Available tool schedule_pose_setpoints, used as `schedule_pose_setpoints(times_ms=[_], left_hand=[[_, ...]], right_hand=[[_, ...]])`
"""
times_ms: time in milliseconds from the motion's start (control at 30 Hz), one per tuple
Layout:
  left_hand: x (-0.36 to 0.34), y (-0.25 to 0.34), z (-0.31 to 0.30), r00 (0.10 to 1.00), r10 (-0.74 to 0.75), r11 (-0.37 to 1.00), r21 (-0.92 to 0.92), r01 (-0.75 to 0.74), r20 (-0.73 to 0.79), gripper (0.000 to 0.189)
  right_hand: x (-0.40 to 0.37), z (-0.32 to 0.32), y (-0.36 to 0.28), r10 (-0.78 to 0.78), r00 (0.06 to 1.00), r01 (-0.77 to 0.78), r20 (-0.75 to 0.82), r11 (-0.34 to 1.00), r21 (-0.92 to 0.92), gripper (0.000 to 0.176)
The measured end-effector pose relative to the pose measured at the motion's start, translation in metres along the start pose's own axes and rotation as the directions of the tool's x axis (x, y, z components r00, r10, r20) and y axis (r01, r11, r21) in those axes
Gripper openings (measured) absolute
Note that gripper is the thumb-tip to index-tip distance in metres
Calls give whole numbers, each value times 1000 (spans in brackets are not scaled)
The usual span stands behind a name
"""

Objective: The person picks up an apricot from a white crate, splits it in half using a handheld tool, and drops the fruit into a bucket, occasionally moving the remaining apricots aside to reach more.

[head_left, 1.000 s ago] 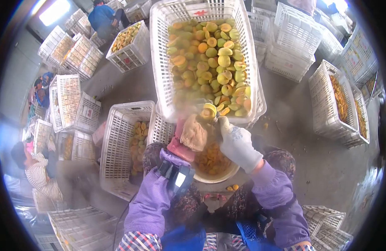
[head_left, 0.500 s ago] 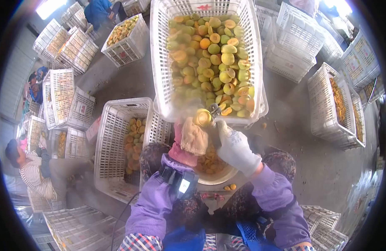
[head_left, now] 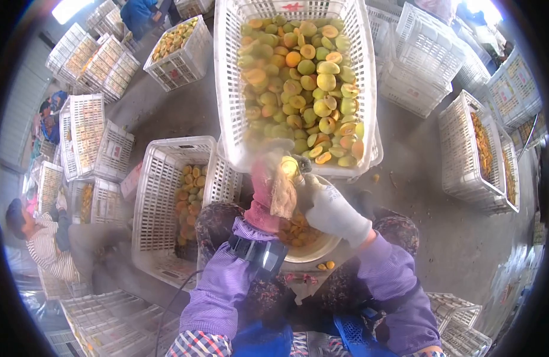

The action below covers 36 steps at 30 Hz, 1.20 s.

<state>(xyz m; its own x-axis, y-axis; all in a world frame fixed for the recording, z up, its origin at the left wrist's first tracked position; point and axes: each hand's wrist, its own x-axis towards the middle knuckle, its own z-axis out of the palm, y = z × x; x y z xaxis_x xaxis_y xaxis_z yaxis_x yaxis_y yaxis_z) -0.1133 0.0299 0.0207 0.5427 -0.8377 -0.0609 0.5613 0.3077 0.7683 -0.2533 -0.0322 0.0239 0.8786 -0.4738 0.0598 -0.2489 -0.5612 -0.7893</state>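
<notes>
My left hand [head_left: 268, 187], in a pink glove with a tan cloth patch, grips a yellow apricot half [head_left: 290, 167] just in front of the large white crate's near rim. My right hand [head_left: 334, 205], in a white glove, is closed round a small metal tool [head_left: 304, 163] right at the fruit; the tool's shape is mostly hidden by the fingers. Below both hands sits a round basin [head_left: 313, 254] with orange fruit pieces [head_left: 298, 232] in it. The large white crate [head_left: 295, 163] ahead holds many green and orange apricot halves [head_left: 322, 83].
Left of my knees stands a white crate [head_left: 152, 202] partly filled with apricot halves. Two apricot pieces [head_left: 326, 265] lie close to the basin. More crates [head_left: 473, 160] stand on the right. A person in a striped top [head_left: 51, 247] sits at far left; another in blue [head_left: 140, 18] is at upper left.
My left hand has turned, so the cloth patch now shows narrower and the apricot half is seen more edge-on. My right hand stays close beside it.
</notes>
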Motion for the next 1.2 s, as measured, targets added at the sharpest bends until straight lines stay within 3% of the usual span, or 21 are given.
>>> schedule_pose_setpoints(times_ms=[67,133,233,267,300,367,433,533,733,833,1033,1133,1200], left_hand=[[1,4,-1,998,-68,998,6,68,-7,27],[9,-6,-14,996,80,932,356,-66,-26,30],[4,-4,-11,972,221,760,610,-226,83,32],[0,1,-5,958,251,709,648,-278,136,33],[0,-1,-8,982,170,886,424,-187,79,32],[-3,-3,-16,987,106,923,358,-143,122,31],[-5,1,-19,962,162,807,532,-257,219,30],[-6,4,-21,902,268,537,725,-431,338,29],[-11,1,-24,809,378,215,806,-551,451,27],[-12,-1,-25,781,412,137,816,-562,468,25],[-15,-1,-13,763,457,81,832,-548,458,23],[-14,14,3,801,396,194,811,-552,450,22],[-11,13,1,779,409,184,794,-580,475,21]], right_hand=[[5,-9,-5,40,994,-47,105,997,65,41],[7,-13,-6,66,982,-82,177,993,83,43],[6,-3,5,-74,997,70,37,993,99,42],[4,-1,5,-25,999,24,39,999,27,46],[2,1,3,26,999,-24,39,999,-46,50],[0,2,1,88,995,-76,53,978,-194,58],[1,-4,0,113,990,-79,79,935,-346,63],[0,-8,2,9,1000,-6,6,913,-408,70],[3,-9,-3,123,988,-66,97,886,-460,73],[4,-10,-7,152,982,-96,115,916,-390,62],[0,-5,-1,31,999,-33,-19,991,-129,39],[-1,1,7,-53,995,37,-84,982,-183,37],[-2,1,6,-36,996,18,-80,978,-208,36]])
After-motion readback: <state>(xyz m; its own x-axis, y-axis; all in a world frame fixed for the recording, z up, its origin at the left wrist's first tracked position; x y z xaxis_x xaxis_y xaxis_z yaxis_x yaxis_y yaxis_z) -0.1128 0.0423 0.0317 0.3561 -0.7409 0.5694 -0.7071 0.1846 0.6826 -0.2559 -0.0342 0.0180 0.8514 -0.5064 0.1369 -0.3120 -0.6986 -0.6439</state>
